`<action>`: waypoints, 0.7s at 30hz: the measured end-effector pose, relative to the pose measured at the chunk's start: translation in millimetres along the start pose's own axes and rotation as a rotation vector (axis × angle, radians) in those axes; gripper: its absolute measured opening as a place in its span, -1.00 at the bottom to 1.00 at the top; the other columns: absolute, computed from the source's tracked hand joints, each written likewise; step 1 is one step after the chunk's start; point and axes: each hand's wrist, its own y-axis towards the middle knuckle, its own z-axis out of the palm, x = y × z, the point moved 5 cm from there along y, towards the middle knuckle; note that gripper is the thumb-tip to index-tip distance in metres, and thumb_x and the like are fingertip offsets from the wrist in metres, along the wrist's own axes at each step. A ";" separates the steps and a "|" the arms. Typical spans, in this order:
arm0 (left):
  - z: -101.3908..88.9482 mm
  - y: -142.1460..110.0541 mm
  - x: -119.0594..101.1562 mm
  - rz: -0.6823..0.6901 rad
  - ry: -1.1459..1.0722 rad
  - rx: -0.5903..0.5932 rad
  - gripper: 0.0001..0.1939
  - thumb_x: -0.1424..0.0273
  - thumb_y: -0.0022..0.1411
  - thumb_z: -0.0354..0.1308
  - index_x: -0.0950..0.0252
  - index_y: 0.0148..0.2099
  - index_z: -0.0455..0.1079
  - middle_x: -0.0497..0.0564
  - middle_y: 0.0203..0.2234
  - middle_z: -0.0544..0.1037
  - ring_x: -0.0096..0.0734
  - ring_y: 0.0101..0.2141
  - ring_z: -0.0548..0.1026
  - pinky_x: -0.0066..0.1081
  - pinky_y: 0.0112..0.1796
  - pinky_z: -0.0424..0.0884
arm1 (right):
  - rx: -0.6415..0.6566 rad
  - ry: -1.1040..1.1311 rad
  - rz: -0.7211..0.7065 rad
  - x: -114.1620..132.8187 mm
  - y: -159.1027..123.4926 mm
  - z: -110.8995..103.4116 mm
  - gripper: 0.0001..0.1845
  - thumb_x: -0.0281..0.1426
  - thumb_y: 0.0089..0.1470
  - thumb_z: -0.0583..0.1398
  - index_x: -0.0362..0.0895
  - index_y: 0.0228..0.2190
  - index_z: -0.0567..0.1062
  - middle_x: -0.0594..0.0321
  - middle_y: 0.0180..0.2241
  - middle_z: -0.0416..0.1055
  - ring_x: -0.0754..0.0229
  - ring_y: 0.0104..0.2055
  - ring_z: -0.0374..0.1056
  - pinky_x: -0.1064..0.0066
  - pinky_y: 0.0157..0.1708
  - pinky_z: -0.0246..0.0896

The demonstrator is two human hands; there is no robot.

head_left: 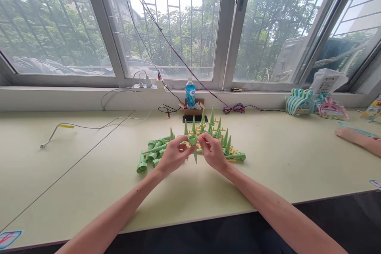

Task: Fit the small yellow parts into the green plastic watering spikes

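My left hand point(173, 154) grips a green plastic watering spike point(193, 140) by its body. The spike's wide round mouth faces up and its tapered tip points down toward the table. Close to the right side of that mouth, my right hand point(212, 151) is closed in a pinch; whatever its fingertips hold is hidden. Behind my hands lie more green spikes point(153, 151), some on their sides at the left. Others, such as a tall spike point(212, 118), stand with their tips up. Small yellow valve pieces point(235, 154) are scattered among them at the right.
A blue bottle point(190, 94) and a small cardboard box point(190, 111) stand behind the pile, with a dark phone point(195, 119) before them. Cables point(235, 108) run along the sill. At right are pastel plastic items point(299, 102) and another person's hand point(349, 135).
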 end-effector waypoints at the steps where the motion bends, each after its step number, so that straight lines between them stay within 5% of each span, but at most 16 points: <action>1: -0.3 0.0 -1.3 0.015 0.001 -0.011 -0.71 0.19 0.09 0.29 0.28 -0.27 0.39 -0.12 -0.59 0.36 -0.56 -0.64 0.30 -0.53 -0.66 0.24 | 0.001 -0.002 0.003 -0.2 0.1 0.1 -0.71 -0.22 0.29 0.02 -0.10 -0.43 0.26 0.39 -0.57 0.10 0.35 -0.60 -0.07 0.49 -0.61 -0.13; 7: -1.5 0.7 -3.1 0.118 0.028 -0.071 -0.68 0.20 0.10 0.30 0.31 -0.18 0.46 0.00 -0.35 0.42 -0.57 -0.57 0.34 -0.52 -0.65 0.29 | 0.001 -0.008 0.011 0.2 0.5 -0.4 -0.70 -0.23 0.29 0.02 -0.11 -0.44 0.27 0.40 -0.57 0.11 0.35 -0.60 -0.06 0.49 -0.59 -0.12; 21: 0.6 0.3 -6.1 0.251 0.166 -0.099 -0.87 0.37 0.20 0.16 0.28 -0.21 0.44 0.01 -0.29 0.42 -0.59 -0.55 0.36 -0.51 -0.55 0.37 | -0.002 -0.052 0.001 4.0 -0.3 -0.5 -0.70 -0.27 0.28 0.03 -0.12 -0.47 0.28 0.40 -0.60 0.10 0.35 -0.59 -0.04 0.49 -0.58 -0.11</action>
